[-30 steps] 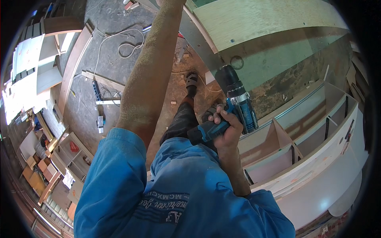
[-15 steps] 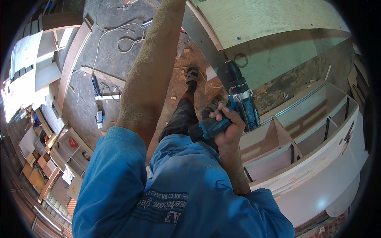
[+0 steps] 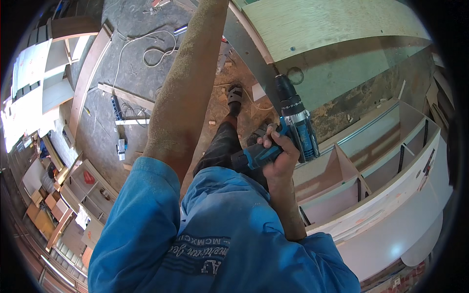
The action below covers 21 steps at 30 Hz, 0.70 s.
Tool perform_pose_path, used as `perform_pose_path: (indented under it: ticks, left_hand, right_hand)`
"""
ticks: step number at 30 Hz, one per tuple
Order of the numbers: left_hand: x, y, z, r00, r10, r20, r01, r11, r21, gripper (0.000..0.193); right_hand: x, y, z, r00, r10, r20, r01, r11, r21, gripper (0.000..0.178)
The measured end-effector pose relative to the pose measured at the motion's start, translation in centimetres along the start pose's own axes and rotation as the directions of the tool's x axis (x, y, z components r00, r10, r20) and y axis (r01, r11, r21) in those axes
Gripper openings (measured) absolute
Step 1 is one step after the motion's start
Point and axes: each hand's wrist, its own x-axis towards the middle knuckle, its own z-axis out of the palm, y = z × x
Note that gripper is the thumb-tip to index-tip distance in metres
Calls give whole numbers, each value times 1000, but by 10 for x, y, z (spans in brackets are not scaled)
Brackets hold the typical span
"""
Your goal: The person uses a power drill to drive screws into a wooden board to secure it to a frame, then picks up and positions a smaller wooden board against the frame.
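My right hand (image 3: 281,158) is closed around the grip of a blue and black cordless drill (image 3: 302,131), held in front of my body. The drill's black chuck (image 3: 285,87) points away from me, and no bit can be made out in it. Its battery end lies close against my shirt. My left forearm (image 3: 188,83), dusted with sawdust, stretches far forward past the top edge of the picture, so the left hand is out of sight. Beyond the drill lies a pale plywood panel (image 3: 322,24) with a screw-like spot near its edge.
An open-topped white cabinet frame with dividers (image 3: 349,168) stands close on my right. A cable (image 3: 156,57), a power strip (image 3: 116,107) and wood strips (image 3: 128,96) lie on the floor to the left. Further left are more cabinets (image 3: 58,88) and stacked boards (image 3: 44,215).
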Motion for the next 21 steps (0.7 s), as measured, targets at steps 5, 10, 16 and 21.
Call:
perform_pose_path:
  ticks: [5, 10, 16, 21]
  left_hand:
    - [27, -44, -3, 898, 332, 288, -439, 639, 631, 41]
    - [-24, 22, -19, 972, -139, 189, 145, 989, -21, 60]
    - [2, 7, -31, 979, -161, 124, 175, 978, -113, 66]
    - [-2, -18, -33, 934, -72, 350, 219, 888, -403, 83]
  right_hand:
    - [0, 5, -6, 997, -7, 71, 13, 997, -77, 19]
    - [-2, -2, -3, 997, -78, -27, 77, 996, -45, 18]
    - [-25, -29, -45, 971, -180, -156, 162, 979, -121, 23]
    - [-79, -64, -92, 880, -359, -311, 295, 927, -233, 25]
